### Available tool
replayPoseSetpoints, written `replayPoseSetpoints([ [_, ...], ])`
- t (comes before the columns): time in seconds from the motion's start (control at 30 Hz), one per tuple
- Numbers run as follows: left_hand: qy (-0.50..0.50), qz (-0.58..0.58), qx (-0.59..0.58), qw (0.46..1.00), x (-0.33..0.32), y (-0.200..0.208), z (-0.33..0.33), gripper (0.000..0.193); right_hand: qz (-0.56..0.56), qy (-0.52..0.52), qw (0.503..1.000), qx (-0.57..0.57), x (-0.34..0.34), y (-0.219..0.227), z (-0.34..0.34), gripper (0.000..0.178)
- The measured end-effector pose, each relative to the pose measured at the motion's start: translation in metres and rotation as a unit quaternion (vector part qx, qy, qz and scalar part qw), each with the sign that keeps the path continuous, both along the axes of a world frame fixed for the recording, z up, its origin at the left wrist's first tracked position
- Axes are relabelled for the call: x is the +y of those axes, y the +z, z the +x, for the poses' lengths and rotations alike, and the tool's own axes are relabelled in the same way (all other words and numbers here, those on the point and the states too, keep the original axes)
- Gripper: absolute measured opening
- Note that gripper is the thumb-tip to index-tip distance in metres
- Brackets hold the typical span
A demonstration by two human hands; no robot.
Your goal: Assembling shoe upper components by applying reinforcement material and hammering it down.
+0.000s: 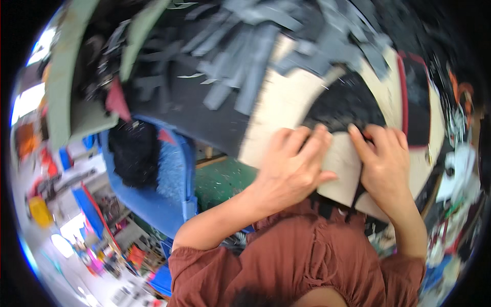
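Both hands press flat with fingers spread on a cream sheet (pixel 291 102) directly ahead, left hand (pixel 291 166) and right hand (pixel 384 163) equally near, flanking the black fabric patch (pixel 342 105) just beyond their fingertips.

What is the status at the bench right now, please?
Left hand flat on tan sheet. Right hand fingers pressing black piece onto it. Grey strips piled behind, clear of hands.
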State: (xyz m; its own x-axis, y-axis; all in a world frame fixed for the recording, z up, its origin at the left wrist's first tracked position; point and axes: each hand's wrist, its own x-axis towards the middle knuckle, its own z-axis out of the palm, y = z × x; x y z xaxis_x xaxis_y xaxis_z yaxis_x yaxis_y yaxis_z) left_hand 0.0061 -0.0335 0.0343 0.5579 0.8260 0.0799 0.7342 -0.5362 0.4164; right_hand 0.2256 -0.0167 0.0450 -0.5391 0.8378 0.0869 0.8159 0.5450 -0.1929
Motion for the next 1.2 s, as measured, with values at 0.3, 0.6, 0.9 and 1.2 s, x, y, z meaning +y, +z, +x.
replayPoseSetpoints([
  [0.3, 0.417, 0.183, -0.21, 0.865, 0.118, -0.001, -0.188, 0.02, -0.014, -0.116, 0.979, 0.167, -0.008, 0.013, 0.039, 0.035],
  [0.6, 0.511, 0.074, 0.22, 0.827, 0.246, -0.008, -0.288, 0.055, 0.04, -0.077, 0.985, 0.15, 0.026, 0.033, 0.02, 0.033],
  [0.9, 0.375, 0.226, -0.07, 0.896, 0.192, 0.043, -0.255, 0.028, 0.071, 0.077, 0.942, 0.32, 0.107, 0.052, -0.064, 0.035],
  [1.2, 0.219, 0.012, -0.368, 0.904, 0.107, 0.138, -0.138, 0.022, -0.126, 0.172, 0.771, 0.6, 0.162, 0.076, -0.185, 0.023],
])
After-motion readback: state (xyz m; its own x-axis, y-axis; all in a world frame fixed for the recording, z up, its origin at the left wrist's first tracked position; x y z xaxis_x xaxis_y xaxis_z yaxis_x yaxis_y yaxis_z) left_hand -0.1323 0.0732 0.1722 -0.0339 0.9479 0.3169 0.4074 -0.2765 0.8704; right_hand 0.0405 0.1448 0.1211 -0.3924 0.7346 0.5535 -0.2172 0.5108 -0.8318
